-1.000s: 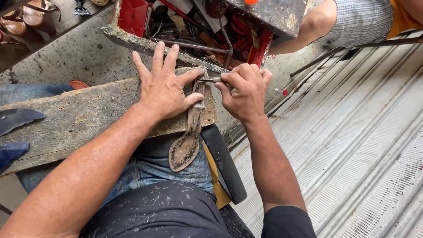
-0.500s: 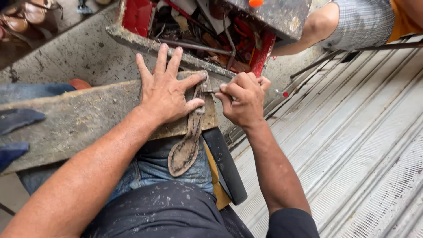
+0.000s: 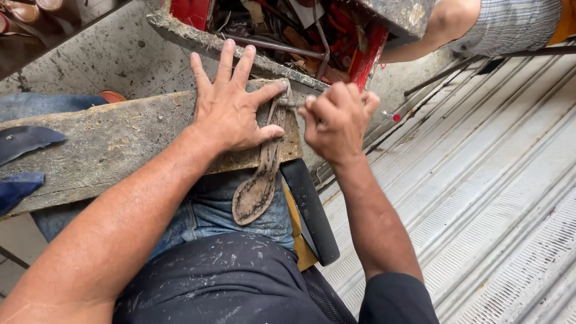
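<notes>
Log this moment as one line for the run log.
left hand: flat, pressing brown sole on worn board | right hand: closed on small tool at sole's far end | red toolbox beyond

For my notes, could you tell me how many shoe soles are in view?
1: a brown sole pinned on the wooden board by the left hand, overhanging the lap. Others may be hidden.

1. left hand [image 3: 231, 108] and forearm are bare, with no glove, ring or watch.
2. right hand [image 3: 336, 120] is bare too; a dark short sleeve [image 3: 396, 297] ends above the elbow.
3. dark shirt [image 3: 222, 282] flecked with pale specks.
4. worn blue jeans [image 3: 210, 207] cover the lap.
</notes>
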